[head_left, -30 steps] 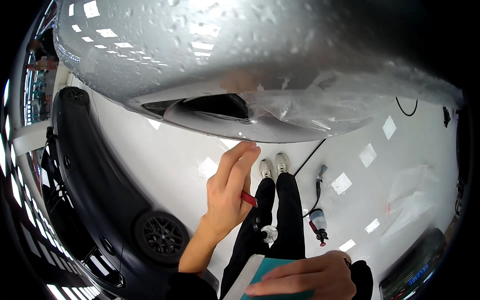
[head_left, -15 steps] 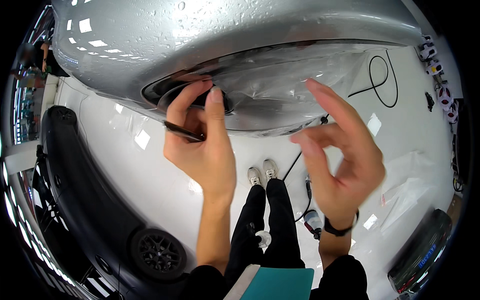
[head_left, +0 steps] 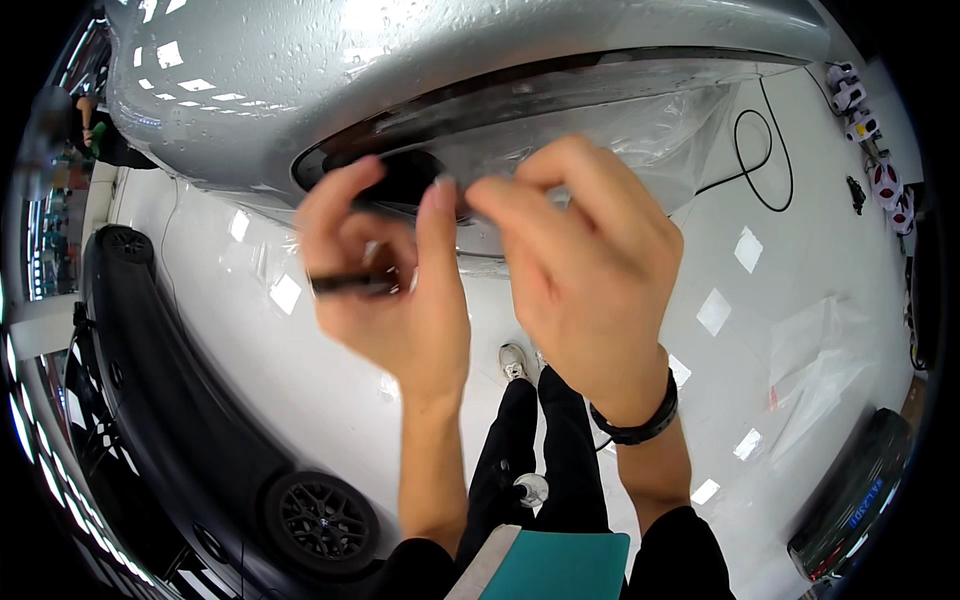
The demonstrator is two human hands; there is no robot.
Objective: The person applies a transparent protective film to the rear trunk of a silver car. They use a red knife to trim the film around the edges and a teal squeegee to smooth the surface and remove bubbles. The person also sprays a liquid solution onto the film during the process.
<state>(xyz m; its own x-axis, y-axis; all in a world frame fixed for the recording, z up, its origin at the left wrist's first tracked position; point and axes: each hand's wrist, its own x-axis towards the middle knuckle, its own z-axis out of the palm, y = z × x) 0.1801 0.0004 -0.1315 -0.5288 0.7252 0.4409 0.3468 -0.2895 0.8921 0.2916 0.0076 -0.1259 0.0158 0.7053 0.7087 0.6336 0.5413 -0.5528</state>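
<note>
My left hand (head_left: pixel 395 320) is closed around a slim dark tool (head_left: pixel 340 284), which pokes out across its palm; motion blur hides the tool's exact kind. Its thumb points up toward the car. Close beside that thumb, my right hand (head_left: pixel 600 280) is closed in a pinch, and what its fingertips hold, if anything, cannot be made out. Both hands are in front of a silver car body (head_left: pixel 240 95) beaded with water. Clear wrinkled film (head_left: pixel 660 135) hangs over a long recessed lamp area. Behind the left fingers lies a dark section (head_left: pixel 405 178) of it.
A dark car (head_left: pixel 190 390) stands along the left. Black cable (head_left: pixel 775 160) loops on the white floor at the right, above a loose clear plastic sheet (head_left: pixel 825 370). Another dark vehicle (head_left: pixel 850 500) is at lower right. A person (head_left: pixel 110 140) is at far left.
My right hand has moved left to beside my left thumb, and its spread fingers have closed into a pinch. My left hand stays nearly in place with the tool. The view has shifted slightly.
</note>
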